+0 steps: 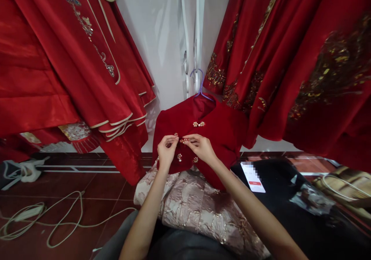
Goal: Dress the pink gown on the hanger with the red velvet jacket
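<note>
A dark red velvet jacket (223,130) hangs on a purple hanger (199,82) in front of me, over a pale gold brocade skirt (197,206). My left hand (166,149) and my right hand (200,147) meet at the jacket's front, each pinching one half of a small pearl-and-gold clasp (183,140). Another fastened clasp (198,124) sits above them, and two more clasp halves (187,158) show below my fingers.
Red embroidered gowns hang at the left (72,59) and at the right (290,51) against a white wall. White cables (52,221) lie on the dark red tiled floor. A phone (253,177) rests on black cloth at the right.
</note>
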A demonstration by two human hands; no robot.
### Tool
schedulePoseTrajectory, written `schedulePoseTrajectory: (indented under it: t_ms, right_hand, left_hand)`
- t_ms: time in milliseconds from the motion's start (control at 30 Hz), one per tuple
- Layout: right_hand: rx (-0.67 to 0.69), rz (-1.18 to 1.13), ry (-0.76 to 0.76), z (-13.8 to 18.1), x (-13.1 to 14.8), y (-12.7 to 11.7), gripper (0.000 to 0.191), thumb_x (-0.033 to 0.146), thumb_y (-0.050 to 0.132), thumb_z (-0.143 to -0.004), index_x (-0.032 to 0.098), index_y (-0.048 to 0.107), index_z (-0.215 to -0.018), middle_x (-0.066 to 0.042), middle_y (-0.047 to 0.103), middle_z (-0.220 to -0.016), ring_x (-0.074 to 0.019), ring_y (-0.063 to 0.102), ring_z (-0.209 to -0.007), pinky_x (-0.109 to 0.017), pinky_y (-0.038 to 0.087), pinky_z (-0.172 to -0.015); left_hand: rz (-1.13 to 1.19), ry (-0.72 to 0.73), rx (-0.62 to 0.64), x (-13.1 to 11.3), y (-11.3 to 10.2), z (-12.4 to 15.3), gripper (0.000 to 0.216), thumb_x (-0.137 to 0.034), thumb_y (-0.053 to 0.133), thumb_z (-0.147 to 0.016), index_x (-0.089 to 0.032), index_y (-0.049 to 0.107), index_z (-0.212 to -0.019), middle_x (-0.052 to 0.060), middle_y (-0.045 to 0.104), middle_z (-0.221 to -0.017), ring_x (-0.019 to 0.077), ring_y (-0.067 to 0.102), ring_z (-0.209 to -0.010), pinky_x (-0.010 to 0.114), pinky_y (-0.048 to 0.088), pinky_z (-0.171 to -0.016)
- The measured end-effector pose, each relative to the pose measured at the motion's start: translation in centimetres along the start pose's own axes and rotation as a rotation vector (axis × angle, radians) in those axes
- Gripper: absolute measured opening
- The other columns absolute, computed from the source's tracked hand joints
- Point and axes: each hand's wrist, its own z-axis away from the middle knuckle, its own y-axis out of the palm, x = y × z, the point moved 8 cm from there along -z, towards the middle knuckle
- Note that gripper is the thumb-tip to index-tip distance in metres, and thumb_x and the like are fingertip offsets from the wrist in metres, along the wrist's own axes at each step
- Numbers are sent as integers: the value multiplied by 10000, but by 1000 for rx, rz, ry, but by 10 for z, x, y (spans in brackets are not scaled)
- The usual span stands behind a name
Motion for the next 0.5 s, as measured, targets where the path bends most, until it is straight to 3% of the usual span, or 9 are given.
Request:
schedulePoseTrajectory:
  t_ms: [233,500]
  right_hand:
    - [-71,-9,-31,-8,-2,10,210,315,600,-834,210,711,-980,-53,695,-1017,-157,690,-819,-295,588,-777]
    - [-97,5,-35,-7,4,11,223,320,591,-845,203,714,-989,-67,678,-1014,-168,684,-836,-302,594,-766]
  left_hand:
    - [160,-174,11,13,1,-2,312,-412,675,-740,-128,714,-862,91,741,-875,186,684,-813,320,537,-806]
    - [66,-65,69,4,0,0,251,-259,704,-688,-127,734,-899,93,744,-879,179,684,-779,322,534,-801]
